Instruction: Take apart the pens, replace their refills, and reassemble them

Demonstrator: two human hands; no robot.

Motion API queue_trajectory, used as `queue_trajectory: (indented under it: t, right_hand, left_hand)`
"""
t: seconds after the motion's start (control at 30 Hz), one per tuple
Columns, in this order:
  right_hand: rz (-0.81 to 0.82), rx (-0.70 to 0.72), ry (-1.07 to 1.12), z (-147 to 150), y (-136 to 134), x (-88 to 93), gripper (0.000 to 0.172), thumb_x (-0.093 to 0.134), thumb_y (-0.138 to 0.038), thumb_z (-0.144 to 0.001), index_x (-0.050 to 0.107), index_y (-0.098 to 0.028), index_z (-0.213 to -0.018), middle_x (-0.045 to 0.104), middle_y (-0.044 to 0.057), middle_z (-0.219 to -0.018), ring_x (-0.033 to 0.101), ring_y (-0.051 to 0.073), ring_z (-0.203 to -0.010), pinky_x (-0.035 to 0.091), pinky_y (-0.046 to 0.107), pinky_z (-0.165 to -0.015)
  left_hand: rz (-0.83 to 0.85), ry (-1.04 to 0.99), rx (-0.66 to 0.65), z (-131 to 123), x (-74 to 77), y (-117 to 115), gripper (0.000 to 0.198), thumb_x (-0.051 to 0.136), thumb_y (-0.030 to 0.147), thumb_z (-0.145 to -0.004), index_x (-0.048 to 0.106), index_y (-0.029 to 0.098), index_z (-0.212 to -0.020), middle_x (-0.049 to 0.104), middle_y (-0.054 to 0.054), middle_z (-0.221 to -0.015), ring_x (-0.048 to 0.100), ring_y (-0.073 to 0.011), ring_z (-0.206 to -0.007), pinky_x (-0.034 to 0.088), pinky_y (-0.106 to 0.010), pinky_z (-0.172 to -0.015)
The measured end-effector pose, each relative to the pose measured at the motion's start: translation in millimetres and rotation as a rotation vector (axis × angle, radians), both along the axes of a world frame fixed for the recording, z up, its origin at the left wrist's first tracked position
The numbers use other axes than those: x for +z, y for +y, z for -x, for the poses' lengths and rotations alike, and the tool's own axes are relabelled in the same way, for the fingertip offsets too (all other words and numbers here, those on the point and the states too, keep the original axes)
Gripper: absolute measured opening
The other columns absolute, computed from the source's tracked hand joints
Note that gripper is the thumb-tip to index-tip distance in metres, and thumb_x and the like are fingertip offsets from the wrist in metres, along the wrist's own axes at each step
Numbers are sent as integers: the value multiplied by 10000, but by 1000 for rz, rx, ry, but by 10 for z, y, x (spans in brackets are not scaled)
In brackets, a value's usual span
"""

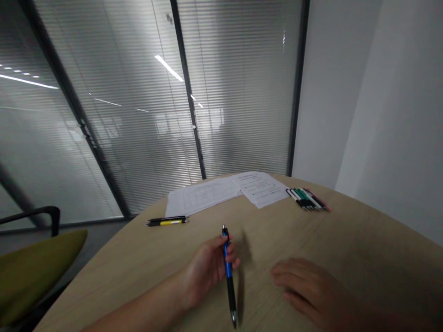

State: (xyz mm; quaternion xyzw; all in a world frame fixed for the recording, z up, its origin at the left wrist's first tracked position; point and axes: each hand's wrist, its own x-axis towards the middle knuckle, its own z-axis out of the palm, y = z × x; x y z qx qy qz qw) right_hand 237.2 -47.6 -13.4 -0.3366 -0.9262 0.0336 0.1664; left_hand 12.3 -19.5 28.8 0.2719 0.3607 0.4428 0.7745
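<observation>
My left hand grips a blue and black ballpoint pen by its upper barrel, thumb on one side and fingers curled behind. The pen's metal tip points down toward me, and its push button points away. To the right, my right hand rests low over the table, fingers loosely stretched, with nothing seen in it; its underside is hidden. Two pens, black and yellow-black, lie side by side at the left. A row of several pens in white, green, black and red lies at the right.
Printed paper sheets lie along the far part of the round wooden table. A chair with a yellow-green seat stands at the left. Beyond the table are glass panels with blinds and a white wall.
</observation>
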Motion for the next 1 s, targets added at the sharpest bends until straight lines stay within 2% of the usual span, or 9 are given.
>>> queue_trajectory:
  t: [0.1,0.2,0.3,0.43,0.57,0.87,1.0]
  right_hand:
    - [52,-12,-30,-59,91,-63,331,427,-256,-819,544,-183,-1120,499,78,-1227,442,200,-1127,346,339,-955]
    - [141,-19,-6,-125,165,-133,448,424,-335,-825,409,-209,-1254,364,60,-1331,324,202,-1213,281,360,-1000]
    - [198,5,21,-151,186,-168,481,422,-342,-828,334,-246,-1291,301,39,-1363,266,198,-1242,235,368,-1020]
    - [217,-13,27,-134,161,-147,476,423,-353,-826,357,-228,-1280,317,57,-1354,284,208,-1234,240,387,-1014]
    - [207,-14,14,-127,150,-128,464,415,-357,-829,374,-225,-1272,331,59,-1348,284,209,-1233,252,398,-1009]
    - [181,-9,4,-145,161,-168,460,397,-360,-841,351,-244,-1284,313,44,-1361,266,202,-1242,246,401,-1013]
    - [183,-18,-15,-140,157,-148,459,389,-365,-844,354,-237,-1283,315,50,-1359,269,204,-1240,253,404,-1009]
  left_hand:
    - [5,-29,-120,95,35,86,327,308,317,-858,479,149,-636,376,53,-449,334,-52,-343,363,-178,-410]
    - [-16,-58,-295,180,63,141,438,358,515,-787,423,161,-537,279,77,-395,202,-37,-302,212,-143,-306]
    - [-61,-35,-377,227,115,145,462,419,521,-748,333,168,-462,202,92,-354,109,-31,-297,124,-140,-283]
    - [-99,-33,-369,242,194,104,410,464,429,-718,287,172,-451,172,98,-353,87,-29,-304,118,-134,-288]
    - [-121,-76,-366,254,199,95,362,454,365,-686,258,178,-447,143,100,-351,66,-28,-301,107,-132,-285]
    - [-144,-57,-345,255,192,140,422,436,419,-727,258,179,-429,154,100,-345,62,-27,-301,109,-125,-279]
    - [-140,-68,-327,287,193,183,400,423,378,-727,249,180,-426,145,100,-345,51,-30,-300,114,-125,-274]
